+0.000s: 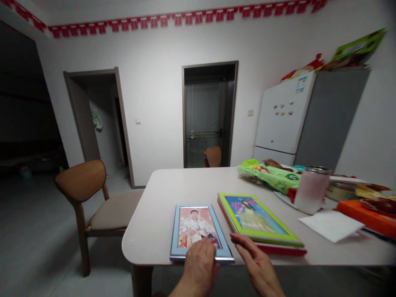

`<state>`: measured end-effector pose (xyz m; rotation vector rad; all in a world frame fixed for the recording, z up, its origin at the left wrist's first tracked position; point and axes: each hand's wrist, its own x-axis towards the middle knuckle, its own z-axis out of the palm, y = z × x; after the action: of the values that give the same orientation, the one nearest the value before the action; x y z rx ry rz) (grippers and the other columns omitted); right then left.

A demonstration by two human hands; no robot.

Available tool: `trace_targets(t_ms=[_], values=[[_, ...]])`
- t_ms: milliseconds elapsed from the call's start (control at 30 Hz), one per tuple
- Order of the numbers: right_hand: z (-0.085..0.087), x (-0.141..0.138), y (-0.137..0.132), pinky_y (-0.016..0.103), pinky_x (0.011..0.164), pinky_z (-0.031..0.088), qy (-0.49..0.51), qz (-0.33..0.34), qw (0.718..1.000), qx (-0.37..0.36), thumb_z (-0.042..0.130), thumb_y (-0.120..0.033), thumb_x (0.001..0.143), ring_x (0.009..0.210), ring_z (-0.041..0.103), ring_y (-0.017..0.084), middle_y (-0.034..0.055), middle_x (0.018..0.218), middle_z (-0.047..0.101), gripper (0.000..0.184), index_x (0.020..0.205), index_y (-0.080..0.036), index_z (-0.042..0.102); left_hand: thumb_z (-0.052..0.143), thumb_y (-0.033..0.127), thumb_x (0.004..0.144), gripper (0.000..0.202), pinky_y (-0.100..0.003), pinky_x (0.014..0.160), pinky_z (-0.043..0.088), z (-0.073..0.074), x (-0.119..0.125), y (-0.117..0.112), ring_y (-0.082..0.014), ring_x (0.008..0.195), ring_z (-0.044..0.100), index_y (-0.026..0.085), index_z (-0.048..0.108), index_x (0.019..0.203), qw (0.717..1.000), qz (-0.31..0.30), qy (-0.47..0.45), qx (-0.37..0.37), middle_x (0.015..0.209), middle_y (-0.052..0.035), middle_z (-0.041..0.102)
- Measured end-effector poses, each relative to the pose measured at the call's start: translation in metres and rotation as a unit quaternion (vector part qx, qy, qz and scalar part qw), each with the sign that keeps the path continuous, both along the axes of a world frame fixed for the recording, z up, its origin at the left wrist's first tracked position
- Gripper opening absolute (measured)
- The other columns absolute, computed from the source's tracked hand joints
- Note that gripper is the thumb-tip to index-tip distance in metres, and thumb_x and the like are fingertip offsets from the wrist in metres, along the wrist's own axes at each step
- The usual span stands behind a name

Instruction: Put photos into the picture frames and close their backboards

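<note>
A light blue picture frame (175, 233) with a pink-toned photo lies face up near the table's front edge. Over its lower edge, my left hand (200, 260) is closed, fingers bent on the photo and thumb side at the front rim. Its fingertips are partly hidden. Between this frame and a stack to its right, my right hand (255, 260) has its fingers stretched out and holds nothing. Those fingers are close to the stack; contact cannot be told. On top of the stack is a lime green picture frame (266, 238), with a red frame (284, 250) under it.
The white table (154, 194) has rounded corners. On its right stand a pink frosted jar (312, 189), a green plastic package (272, 175), a folded white paper (332, 226) and an orange box (368, 218). A wooden chair (83, 181) is at the left, a refrigerator (280, 119) behind.
</note>
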<state>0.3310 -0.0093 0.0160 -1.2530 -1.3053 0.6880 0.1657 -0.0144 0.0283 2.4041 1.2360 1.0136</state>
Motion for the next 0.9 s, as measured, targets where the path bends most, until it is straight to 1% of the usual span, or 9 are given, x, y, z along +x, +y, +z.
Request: trace_targets(t_ms=[67,100,200,300,400,500,700,800,900], values=[[0.001,-0.005,0.004,0.04,0.09,0.037,0.024,0.014,1.0,-0.002,0.052,-0.039,0.067,0.097,0.052,0.024,0.0097,0.105,0.059,0.037,0.096,-0.018,0.061,0.051,0.009,0.064,0.041,-0.04,0.086,0.039,0.016,-0.007,-0.003,-0.0253,0.099,0.05,0.02,0.051,0.104,0.994,0.021,-0.104,0.004,0.108,-0.009,0.056],[0.002,-0.01,0.005,0.04,0.089,0.037,0.026,0.037,0.999,-0.003,0.051,-0.04,0.068,0.098,0.052,0.023,0.0099,0.106,0.058,0.038,0.099,-0.018,0.059,0.05,0.011,0.067,0.038,-0.038,0.085,0.039,0.024,-0.01,-0.004,-0.0236,0.098,0.051,0.021,0.049,0.104,0.986,0.034,-0.163,0.002,0.107,-0.0081,0.056],[0.006,-0.033,0.007,0.04,0.09,0.037,-0.014,0.13,0.991,-0.003,0.047,-0.039,0.073,0.102,0.049,0.021,0.0102,0.113,0.054,0.042,0.109,-0.018,0.052,0.046,0.019,0.075,0.031,-0.032,0.081,0.042,0.04,-0.019,-0.005,-0.0189,0.093,0.054,0.021,0.044,0.106,0.946,0.06,-0.319,-0.022,0.101,-0.0065,0.057],[0.007,-0.054,0.008,0.041,0.096,0.029,-0.098,0.178,0.979,0.011,0.048,-0.041,0.072,0.113,0.04,0.022,0.0108,0.123,0.045,0.048,0.115,-0.019,0.047,0.048,0.024,0.076,0.041,-0.029,0.078,0.043,0.039,-0.03,-0.003,-0.0165,0.088,0.056,0.02,0.034,0.114,0.904,0.09,-0.414,-0.057,0.099,-0.0055,0.057],[0.005,-0.06,0.01,0.042,0.099,0.023,-0.172,0.197,0.965,0.02,0.052,-0.043,0.068,0.118,0.032,0.023,0.0109,0.128,0.038,0.053,0.116,-0.021,0.047,0.051,0.026,0.073,0.052,-0.028,0.08,0.042,0.024,-0.046,-0.001,-0.0165,0.089,0.055,0.018,0.028,0.119,0.88,0.116,-0.451,-0.094,0.101,-0.0066,0.056],[0.0,-0.053,0.011,0.042,0.099,0.024,-0.242,0.197,0.95,0.024,0.054,-0.045,0.066,0.118,0.032,0.025,0.0116,0.129,0.037,0.055,0.115,-0.022,0.048,0.053,0.028,0.071,0.055,-0.031,0.083,0.041,0.001,-0.063,-0.003,-0.0189,0.094,0.054,0.016,0.029,0.119,0.888,0.132,-0.421,-0.128,0.106,-0.009,0.055],[-0.003,-0.038,0.007,0.043,0.096,0.026,-0.349,0.194,0.916,0.036,0.053,-0.046,0.066,0.116,0.035,0.027,0.0114,0.127,0.039,0.053,0.113,-0.024,0.05,0.055,0.03,0.066,0.055,-0.041,0.095,0.029,-0.047,-0.084,-0.013,-0.0275,0.115,0.035,0.014,0.039,0.116,0.941,0.221,-0.234,-0.108,0.12,-0.0128,0.047],[-0.002,-0.037,0.004,0.044,0.095,0.026,-0.364,0.196,0.909,0.048,0.053,-0.044,0.066,0.114,0.037,0.027,0.0103,0.126,0.041,0.05,0.113,-0.026,0.05,0.051,0.03,0.07,0.05,-0.044,0.096,0.027,-0.061,-0.087,-0.016,-0.028,0.116,0.034,0.015,0.04,0.116,0.962,0.24,-0.12,-0.056,0.12,-0.0119,0.048],[-0.002,-0.036,0.001,0.044,0.095,0.026,-0.385,0.194,0.901,0.054,0.052,-0.043,0.068,0.114,0.037,0.027,0.0103,0.126,0.041,0.05,0.114,-0.025,0.049,0.046,0.026,0.074,0.047,-0.047,0.095,0.029,-0.072,-0.088,-0.015,-0.0268,0.113,0.04,0.013,0.036,0.119,0.975,0.221,-0.005,0.029,0.12,-0.0143,0.047]])
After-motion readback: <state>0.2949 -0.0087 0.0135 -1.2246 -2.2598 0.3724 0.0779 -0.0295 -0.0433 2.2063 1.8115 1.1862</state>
